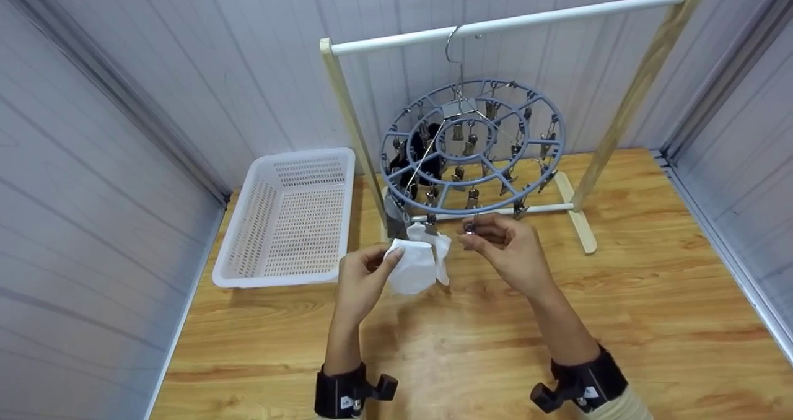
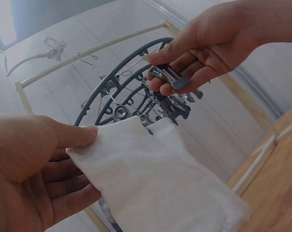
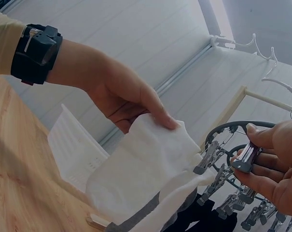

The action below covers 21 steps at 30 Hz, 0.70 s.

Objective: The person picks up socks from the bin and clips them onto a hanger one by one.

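My left hand (image 1: pixel 359 284) pinches a white sock (image 1: pixel 414 271) by its cuff, thumb on top, below the front of the round hanger. In the left wrist view the sock (image 2: pixel 150 169) spreads out toward the hanger's clips. My right hand (image 1: pixel 519 256) holds a metal clip (image 1: pixel 469 228) between thumb and fingers at the front rim of the blue-grey round clip hanger (image 1: pixel 458 211). Nothing shows between that clip's (image 3: pixel 246 158) jaws. Just behind the held sock, another white piece (image 1: pixel 441 256) hangs beneath a front clip (image 1: pixel 431 220).
The hanger hooks over the white bar (image 1: pixel 514 22) of a wooden-legged rack. Dark cloth (image 1: pixel 427 153) and a grey piece (image 1: pixel 396 217) hang at its left side. A white perforated basket (image 1: pixel 220 265) stands left on the wood floor (image 1: pixel 650 296), with panelled walls (image 1: pixel 124 178) around.
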Tool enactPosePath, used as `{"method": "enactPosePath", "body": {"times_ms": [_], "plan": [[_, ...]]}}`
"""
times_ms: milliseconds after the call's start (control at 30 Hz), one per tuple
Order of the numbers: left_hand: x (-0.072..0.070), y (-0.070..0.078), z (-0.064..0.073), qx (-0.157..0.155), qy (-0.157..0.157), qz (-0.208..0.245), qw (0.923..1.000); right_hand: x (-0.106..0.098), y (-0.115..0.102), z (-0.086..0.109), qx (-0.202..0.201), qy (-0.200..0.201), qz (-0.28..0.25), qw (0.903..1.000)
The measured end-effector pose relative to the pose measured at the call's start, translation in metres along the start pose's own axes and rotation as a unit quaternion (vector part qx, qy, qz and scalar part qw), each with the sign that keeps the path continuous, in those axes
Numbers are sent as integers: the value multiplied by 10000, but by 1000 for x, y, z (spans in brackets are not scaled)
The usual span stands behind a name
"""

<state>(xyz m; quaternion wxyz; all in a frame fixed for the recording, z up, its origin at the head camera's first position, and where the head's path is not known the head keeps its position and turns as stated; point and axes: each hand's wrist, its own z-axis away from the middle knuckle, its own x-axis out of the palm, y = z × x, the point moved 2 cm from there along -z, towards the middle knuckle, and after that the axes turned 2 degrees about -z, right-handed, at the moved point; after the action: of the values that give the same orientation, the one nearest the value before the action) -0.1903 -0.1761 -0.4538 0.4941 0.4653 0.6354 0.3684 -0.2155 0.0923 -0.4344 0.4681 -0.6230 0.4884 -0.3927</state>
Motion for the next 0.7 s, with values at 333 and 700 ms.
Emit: {"method": "enactPosePath", "body": {"times_ms": [333,700], "plan": [[3,2,2,91,101,77,9999,1,0,2,53,36,20,10000],[12,10,5,183,51,31,9998,5,-2,2,232,3,22,9997]]}}
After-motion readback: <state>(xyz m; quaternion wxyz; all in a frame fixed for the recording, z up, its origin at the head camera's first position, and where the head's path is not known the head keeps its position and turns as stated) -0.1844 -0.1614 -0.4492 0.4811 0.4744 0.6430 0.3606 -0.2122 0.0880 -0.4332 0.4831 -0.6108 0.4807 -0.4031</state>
